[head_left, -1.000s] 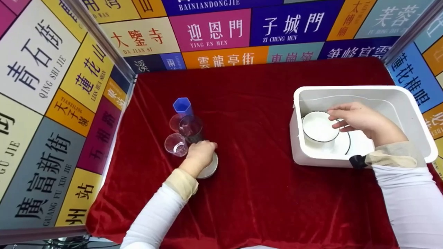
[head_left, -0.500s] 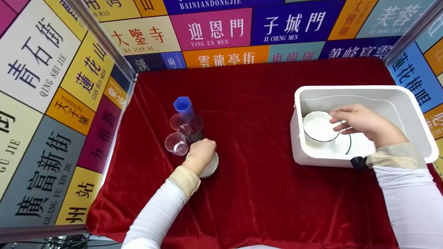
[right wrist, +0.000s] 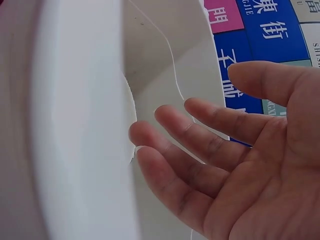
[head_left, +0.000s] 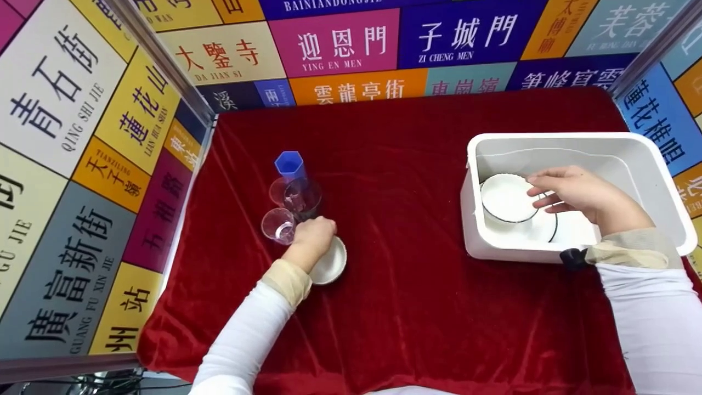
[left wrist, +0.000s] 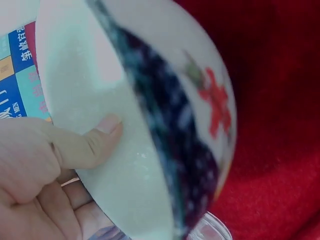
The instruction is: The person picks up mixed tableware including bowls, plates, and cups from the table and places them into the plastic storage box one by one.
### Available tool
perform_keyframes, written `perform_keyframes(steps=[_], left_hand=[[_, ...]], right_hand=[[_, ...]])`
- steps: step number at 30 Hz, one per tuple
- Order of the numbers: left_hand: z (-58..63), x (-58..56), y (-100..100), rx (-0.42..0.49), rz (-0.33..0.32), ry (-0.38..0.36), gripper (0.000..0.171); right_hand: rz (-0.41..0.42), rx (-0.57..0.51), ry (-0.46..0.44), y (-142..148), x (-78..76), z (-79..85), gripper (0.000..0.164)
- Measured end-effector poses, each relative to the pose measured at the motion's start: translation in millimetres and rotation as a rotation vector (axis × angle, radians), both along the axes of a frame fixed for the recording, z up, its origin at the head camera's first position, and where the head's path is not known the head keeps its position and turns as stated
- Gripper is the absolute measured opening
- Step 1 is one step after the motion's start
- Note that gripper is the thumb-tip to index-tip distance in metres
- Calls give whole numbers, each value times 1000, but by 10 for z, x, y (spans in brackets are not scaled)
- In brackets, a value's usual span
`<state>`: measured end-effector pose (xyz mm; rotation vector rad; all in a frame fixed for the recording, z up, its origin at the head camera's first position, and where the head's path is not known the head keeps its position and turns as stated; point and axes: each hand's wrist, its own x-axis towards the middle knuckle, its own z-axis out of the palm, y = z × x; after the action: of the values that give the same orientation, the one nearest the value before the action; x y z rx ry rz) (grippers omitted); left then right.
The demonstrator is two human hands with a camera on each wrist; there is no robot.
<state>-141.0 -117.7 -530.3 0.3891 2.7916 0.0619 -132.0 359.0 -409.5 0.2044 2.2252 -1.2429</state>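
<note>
left hand pinching the rim of a patterned bowl, thumb inside, fingers behind the wall.
the bowl tilts in that grip, its dark band and red flower facing outward in the left wrist view; seen from the head, it sits on the near right side of the hand, over the red cloth. just past the knuckles stand a clear cup and a dark-tinted cup, with a blue hexagonal cup farther back. well apart to the right, the right hand hangs over a white bin, its fingers loosely bent and apart, holding nothing; the fingertips are right by a white bowl inside, and whether they touch its rim i cannot tell.
</note>
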Motion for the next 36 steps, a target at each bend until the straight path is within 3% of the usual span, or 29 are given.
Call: perform_keyframes(steps=[6, 11, 19, 27, 36], left_hand=[[20, 3, -29, 26, -22, 4, 20], [36, 12, -2, 16, -40, 9, 19], [95, 19, 15, 34, -65, 13, 19], [147, 27, -22, 63, -89, -34, 19], [164, 18, -94, 134, -118, -84, 29]], right_hand=[[0, -4, 2, -12, -8, -3, 64], [-8, -18, 7, -13, -23, -14, 49], [-88, -20, 66, -1, 12, 34, 36], [-159, -74, 93, 30, 51, 29, 9], [-161, -96, 80, 40, 62, -14, 22]])
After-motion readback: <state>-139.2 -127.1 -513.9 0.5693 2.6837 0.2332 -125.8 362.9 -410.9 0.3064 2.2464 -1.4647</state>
